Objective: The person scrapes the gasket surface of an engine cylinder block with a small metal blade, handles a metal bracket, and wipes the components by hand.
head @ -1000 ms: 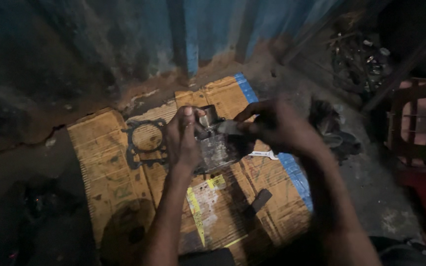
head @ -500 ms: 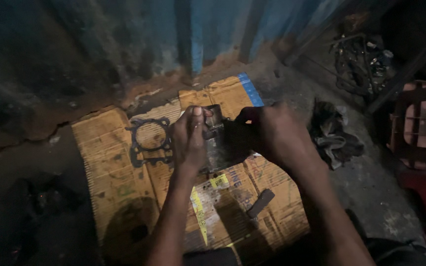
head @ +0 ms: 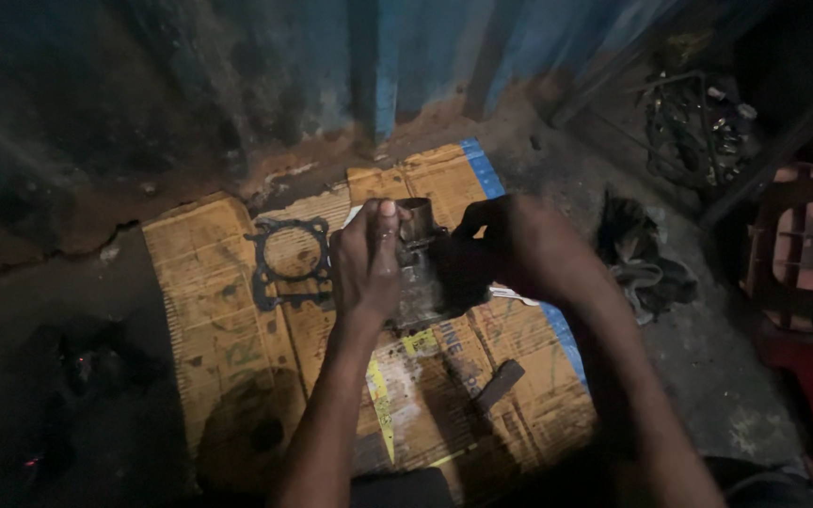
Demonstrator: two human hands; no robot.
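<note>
A grey metal engine part [head: 418,268] is held tight between the left hand [head: 366,263] and the right hand [head: 512,249], above a flattened brown cardboard box [head: 209,310] with a blue edge. A black gasket [head: 289,259] is laid flat just beside.

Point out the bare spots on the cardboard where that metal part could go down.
Free: the cardboard strip left of the gasket, and the patch between the left hand and the small dark tool. Crowded: the middle, under both hands, where the right hand and the left hold the engine cylinder.
</note>
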